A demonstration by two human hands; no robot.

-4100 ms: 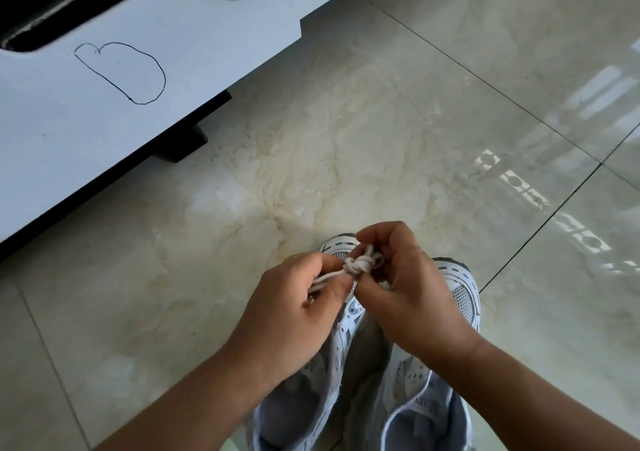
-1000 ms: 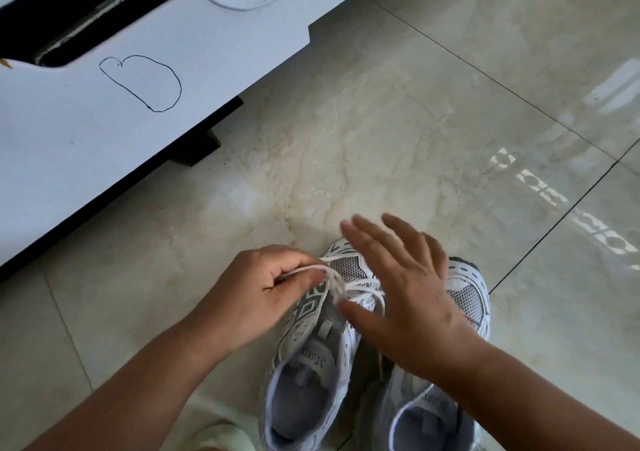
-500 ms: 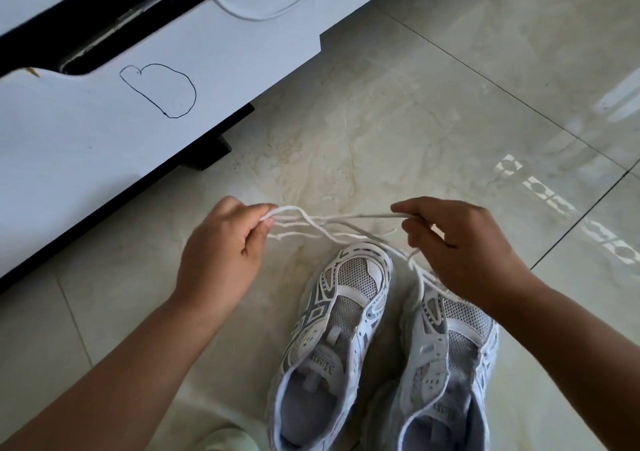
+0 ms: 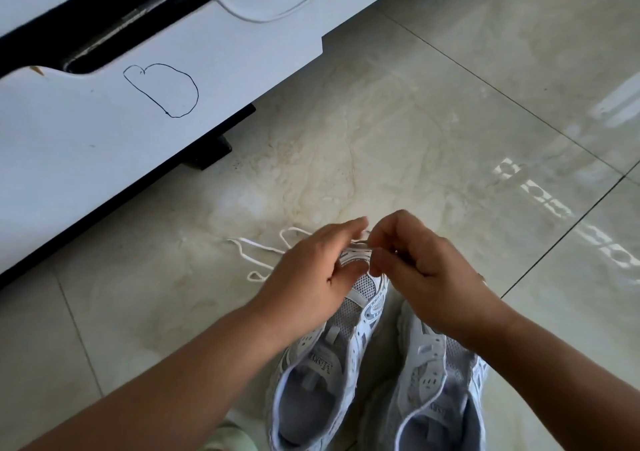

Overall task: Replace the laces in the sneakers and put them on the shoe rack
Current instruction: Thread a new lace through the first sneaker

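Two white and grey mesh sneakers stand side by side on the floor, toes pointing away from me: the left sneaker [image 4: 332, 353] and the right sneaker [image 4: 436, 378]. Both have empty eyelets. A white lace [image 4: 258, 253] trails in loose loops on the tiles to the left of the toes. My left hand [image 4: 311, 277] and my right hand [image 4: 419, 274] meet over the left sneaker's toe. My right hand's fingers are curled and pinch the lace there. My left hand's fingers hold the lace at the same spot, its grip partly hidden.
A white cabinet [image 4: 104, 131] with a black drawn outline and a dark foot [image 4: 211, 152] stands at the upper left; a white cable [image 4: 263, 17] hangs across it. Glossy marble floor tiles [image 4: 450, 121] spread to the right. A pale green object [image 4: 232, 440] shows at the bottom edge.
Half a second ago my hands held the lace stretched wide apart above the shoes. Now they have come together over the left sneaker's toe, and the slack lace lies on the floor.
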